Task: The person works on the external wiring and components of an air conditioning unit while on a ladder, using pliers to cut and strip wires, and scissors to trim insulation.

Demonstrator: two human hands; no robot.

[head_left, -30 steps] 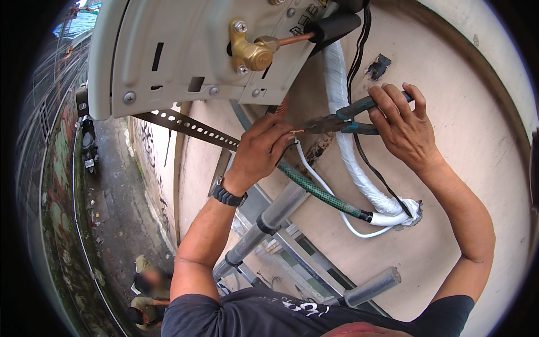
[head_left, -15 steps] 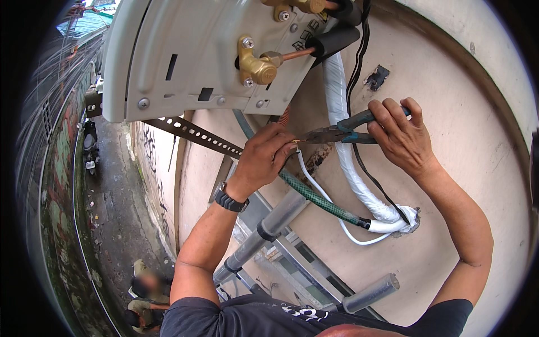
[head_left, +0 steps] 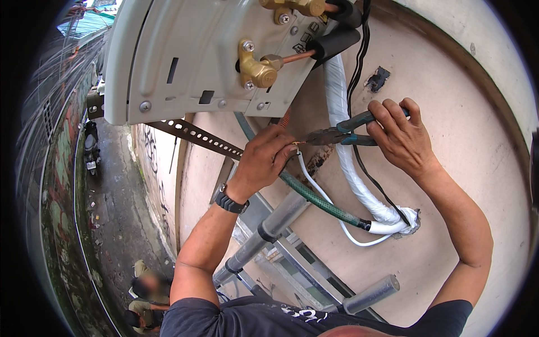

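Note:
My left hand (head_left: pixel 261 156), with a dark watch on its wrist, is closed in a pinch on the end of a thin white cable (head_left: pixel 358 244). A short bit of bare copper-coloured wire shows at the fingertips. My right hand (head_left: pixel 401 135) grips the teal-and-dark handles of a pair of pliers (head_left: pixel 330 136). The jaws point left and end right beside the wire tip; whether they touch it is too small to tell. Behind my left hand passes a green braided hose (head_left: pixel 325 206), joined lower right to a white pipe (head_left: pixel 387 227).
Above the hands hangs an outdoor air-conditioner unit (head_left: pixel 185 62) with brass valves (head_left: pixel 258 72), on a perforated bracket (head_left: pixel 196 135). A white-wrapped pipe bundle (head_left: pixel 342 118) runs into the wall. Below stands a metal ladder (head_left: pixel 281 216). Far down, people sit in an alley (head_left: pixel 120 196).
Both hands and the pliers keep almost the same place. The pliers' tips sit very slightly further right, and the view has shifted a little.

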